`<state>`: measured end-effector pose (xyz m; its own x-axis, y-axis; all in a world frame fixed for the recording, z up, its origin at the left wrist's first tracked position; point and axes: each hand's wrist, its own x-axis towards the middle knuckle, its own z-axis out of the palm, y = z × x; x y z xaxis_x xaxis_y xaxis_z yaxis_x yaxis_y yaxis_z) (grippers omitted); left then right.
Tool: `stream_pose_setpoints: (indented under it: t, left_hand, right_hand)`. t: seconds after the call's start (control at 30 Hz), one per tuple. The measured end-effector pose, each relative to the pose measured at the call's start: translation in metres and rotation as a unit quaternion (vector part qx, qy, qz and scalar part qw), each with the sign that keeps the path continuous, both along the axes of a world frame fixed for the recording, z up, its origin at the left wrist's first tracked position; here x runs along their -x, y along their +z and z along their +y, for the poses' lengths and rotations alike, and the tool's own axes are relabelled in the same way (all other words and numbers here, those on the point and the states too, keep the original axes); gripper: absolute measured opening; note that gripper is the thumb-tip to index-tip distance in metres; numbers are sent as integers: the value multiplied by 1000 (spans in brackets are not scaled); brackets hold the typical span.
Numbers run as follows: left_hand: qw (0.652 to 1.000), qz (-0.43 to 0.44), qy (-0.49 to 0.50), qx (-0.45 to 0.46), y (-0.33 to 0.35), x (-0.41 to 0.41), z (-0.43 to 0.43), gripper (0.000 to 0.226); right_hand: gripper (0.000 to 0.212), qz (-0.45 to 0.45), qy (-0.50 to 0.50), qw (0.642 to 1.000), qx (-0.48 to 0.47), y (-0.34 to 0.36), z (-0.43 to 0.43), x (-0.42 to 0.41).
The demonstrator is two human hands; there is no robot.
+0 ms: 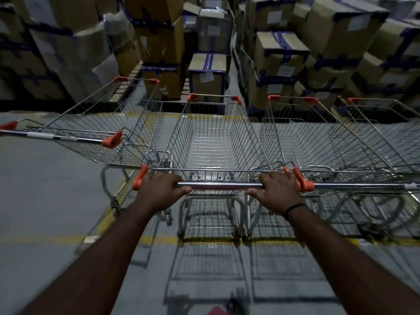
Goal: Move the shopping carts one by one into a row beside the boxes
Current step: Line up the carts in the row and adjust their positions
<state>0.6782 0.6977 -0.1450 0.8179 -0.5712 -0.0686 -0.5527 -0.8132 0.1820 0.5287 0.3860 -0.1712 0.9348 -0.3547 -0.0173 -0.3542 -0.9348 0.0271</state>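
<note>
A wire shopping cart (213, 142) with orange corner caps stands straight in front of me, its nose toward the stacked cardboard boxes (281, 64). My left hand (159, 189) and my right hand (278, 189) both grip its chrome handle bar (219, 185), one at each end. Another cart (102, 123) sits angled to the left, its handle pointing left. Close on the right stands a third cart (318, 137), and part of a further cart (386, 123) shows at the right edge. All baskets are empty.
Tall stacks of taped boxes on pallets (159, 42) fill the far side, with a narrow aisle (233, 71) between them. Yellow floor lines (68, 238) cross the grey concrete floor beneath the carts. Open floor lies to my left and behind the carts.
</note>
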Motion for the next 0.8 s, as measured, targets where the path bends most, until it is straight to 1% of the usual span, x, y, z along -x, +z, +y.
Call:
stream_pose_setpoints:
  t: [0.13,0.33,0.37,0.43,0.5,0.6,0.73,0.77,0.8]
  left_hand:
    - [1000,-3,2,5,-2,1,2,48]
    - [1000,-2,-5,6,-3,4,3,47]
    - [1000,1,-7,4,-4,5,4,48]
    - [1000,13,-11,2,-2,5,4,49]
    - [999,34,-14,9,0,4,5,48]
    - [996,67,-17,53,5,-2,10,42]
    - [996,50,-17,69,6,-12,21,32]
    - [996,49,-21,73,5,-14,24,30]
    - [996,44,-27,76,4,-16,26,29]
  right_hand:
    - [70,4,1,1000,-2,5,2,2]
    - [70,21,-1,1000,-16,14,5,4]
    - [74,30,-1,999,-19,16,5,4]
    - [89,56,-3,998,-28,23,6,3]
    - [98,78,-10,996,-48,28,7,-1]
    - [113,112,-13,991,-76,31,7,-10]
    - [118,87,-13,987,-133,30,25,-28]
    - [115,81,-9,985,-149,29,34,-33]
    - [107,78,-3,985,-155,28,45,-37]
